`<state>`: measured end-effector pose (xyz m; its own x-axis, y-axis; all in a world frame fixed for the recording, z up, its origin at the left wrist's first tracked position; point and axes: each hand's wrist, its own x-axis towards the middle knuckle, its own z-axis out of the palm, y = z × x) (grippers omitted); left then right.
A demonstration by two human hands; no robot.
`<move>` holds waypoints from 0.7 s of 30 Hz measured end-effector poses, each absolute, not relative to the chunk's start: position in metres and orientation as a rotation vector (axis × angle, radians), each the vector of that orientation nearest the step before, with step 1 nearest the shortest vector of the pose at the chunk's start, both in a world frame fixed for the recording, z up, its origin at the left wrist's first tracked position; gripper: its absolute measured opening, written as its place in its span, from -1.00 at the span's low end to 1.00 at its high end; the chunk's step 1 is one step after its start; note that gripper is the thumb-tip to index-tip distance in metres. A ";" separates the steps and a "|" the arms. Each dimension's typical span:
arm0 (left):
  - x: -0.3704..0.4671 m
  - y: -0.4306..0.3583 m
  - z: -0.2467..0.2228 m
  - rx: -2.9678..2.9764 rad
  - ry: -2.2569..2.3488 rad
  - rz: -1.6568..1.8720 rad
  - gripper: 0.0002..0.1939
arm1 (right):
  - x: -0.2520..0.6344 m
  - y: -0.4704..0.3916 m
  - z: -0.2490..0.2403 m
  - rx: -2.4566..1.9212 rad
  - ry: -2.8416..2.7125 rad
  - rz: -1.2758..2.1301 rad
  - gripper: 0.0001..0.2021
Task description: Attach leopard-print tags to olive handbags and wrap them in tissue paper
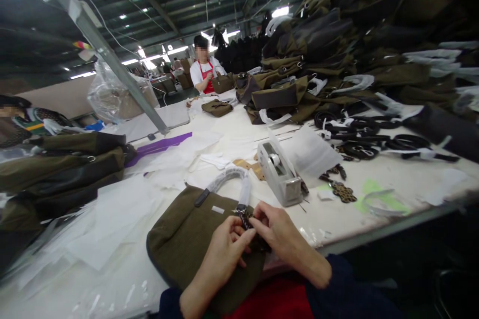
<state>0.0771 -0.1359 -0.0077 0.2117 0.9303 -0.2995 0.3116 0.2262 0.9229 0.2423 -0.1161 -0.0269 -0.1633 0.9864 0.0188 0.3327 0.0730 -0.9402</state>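
An olive handbag (187, 237) lies tilted on the table's front edge, towards my lap. Its handle (245, 184) is wrapped in clear plastic and arches away from me. At the handle's near base hangs a dark patterned bag charm (245, 218), mostly covered by fingers. My left hand (224, 246) is closed on it in a pinch from the left, over the bag's front. From the right, my right hand (280, 234) pinches the same charm, fingertips almost meeting the left ones. A small pale label (218, 210) sits on the bag near the handle.
A tape dispenser (279, 172) stands just beyond my right hand. A leopard-print flower charm (343, 192) and black straps (359, 147) lie to the right. Bags are heaped at right (280, 97) and left (75, 164). White sheets (112, 214) cover the left side. A co-worker (205, 70) stands opposite.
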 end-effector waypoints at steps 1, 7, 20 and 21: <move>0.078 -0.135 -0.007 1.303 1.327 0.679 -0.56 | 0.240 -0.117 -0.030 -1.301 -1.494 1.261 -0.84; 0.076 -0.133 -0.003 1.203 1.333 0.702 -0.60 | 0.233 -0.122 -0.039 -1.107 -1.042 1.681 -0.64; 0.041 -0.111 0.030 1.458 1.434 0.540 -0.87 | 0.212 -0.129 -0.040 -1.018 -0.876 1.887 -0.70; 0.040 -0.109 0.035 1.506 1.470 0.490 -0.85 | 0.210 -0.130 -0.042 -1.028 -0.893 1.894 -0.71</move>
